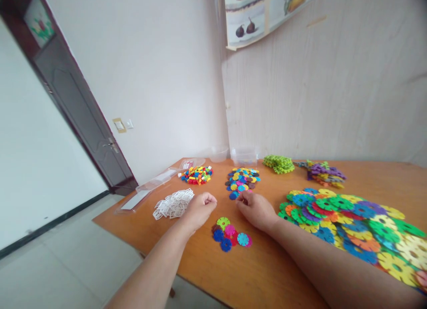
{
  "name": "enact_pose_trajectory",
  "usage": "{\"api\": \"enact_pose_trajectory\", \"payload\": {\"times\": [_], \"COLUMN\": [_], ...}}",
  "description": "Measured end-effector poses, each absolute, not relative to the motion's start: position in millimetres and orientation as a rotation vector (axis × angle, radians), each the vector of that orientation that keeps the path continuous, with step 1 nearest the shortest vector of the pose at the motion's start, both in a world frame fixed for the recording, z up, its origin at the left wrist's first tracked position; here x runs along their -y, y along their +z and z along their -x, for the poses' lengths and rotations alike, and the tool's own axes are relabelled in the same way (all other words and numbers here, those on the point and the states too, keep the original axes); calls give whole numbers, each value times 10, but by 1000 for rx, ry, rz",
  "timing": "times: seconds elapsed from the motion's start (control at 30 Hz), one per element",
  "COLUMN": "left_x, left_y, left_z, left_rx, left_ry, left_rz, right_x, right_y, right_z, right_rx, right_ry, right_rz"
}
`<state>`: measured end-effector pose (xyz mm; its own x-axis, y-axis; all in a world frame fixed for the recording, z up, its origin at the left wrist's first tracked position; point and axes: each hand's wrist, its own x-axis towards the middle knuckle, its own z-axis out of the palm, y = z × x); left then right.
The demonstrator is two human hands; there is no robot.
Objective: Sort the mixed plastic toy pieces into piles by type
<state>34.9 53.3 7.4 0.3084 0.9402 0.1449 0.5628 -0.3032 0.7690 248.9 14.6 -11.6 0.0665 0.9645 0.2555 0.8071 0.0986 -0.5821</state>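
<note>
"Two bare hands over the bench, yes? Where is each one?"

"The left hand (pixel 201 207) is just beside the heap of white openwork pieces (pixel 174 204). The right hand (pixel 257 212) is near the lower edge of the mixed pile of small notched discs (pixel 243 188)."

"And the fingers?"

"Curled in narrow on both, with a gap between the two hands. I cannot tell whether either pinches anything; the fingertips are partly hidden."

"What lies nearer the person?"

"A loose cluster of notched discs (pixel 230 230) on the bench (pixel 213 270), between the forearms: lime, pink, red, dark blue, and a light blue one overlapping a magenta one. Neither hand touches it."

"Anything over on the right?"

"A broad spread of large flower-shaped discs (pixel 360 231), partly behind the right forearm. Green pieces (pixel 279 164) and purple pieces (pixel 323 171) lie farther back."

"And far left?"

"Small coloured bricks (pixel 196 175), heaped behind the white pieces, near a clear lid."
</note>
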Motion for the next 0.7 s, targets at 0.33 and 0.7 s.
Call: {"api": "enact_pose_trajectory", "payload": {"times": [0.33,0.7], "left_x": [-518,-519], "left_y": [-133,-119], "left_z": [-395,-401], "left_rx": [-1380,-1378], "left_ry": [904,922], "left_rz": [-2139,-2142], "right_x": [-31,-70], "right_y": [55,78], "right_z": [-2265,-2216], "right_rx": [1905,1907], "right_ry": [475,462], "right_rz": [1810,1892]}}
